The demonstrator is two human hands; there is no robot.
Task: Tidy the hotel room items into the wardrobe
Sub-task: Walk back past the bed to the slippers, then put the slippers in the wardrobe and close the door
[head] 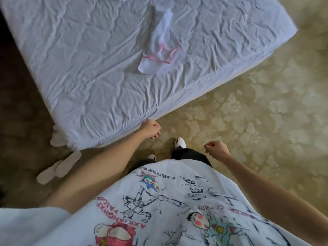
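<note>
The bed (pixel 106 68) fills the upper left of the view, its corner pointing down toward the person. It's covered w/ a white fitted sheet, heavily wrinkled all over. On the sheet, toward the far middle of the bed, lies a white drawstring bag (pixel 159 45) w/ a pink cord, stretched lengthwise, flat and crumpled; cord loops out near its nearer end.

The floor round the bed is an olive-gold carpet (pixel 257 103) w/ a pale floral pattern; to the left of the bed it falls into shadow. At the bed's near left corner, on the carpet, sit white slippers (pixel 58 167), two just off the corner side by side, and more white ones tucked against the bed's edge, partly hidden.

The person stands just off the bed's near corner, white printed T-shirt, dark trousers, white-and-black shoes on the carpet. Left hand (pixel 150 129) hangs right at the bed's edge, fingers loosely curled, grip on nothing. Right hand (pixel 215 148) hangs over the carpet, well apart from the bed, fingers curled in, grip likewise on nothing. Neither hand touches the bag.
</note>
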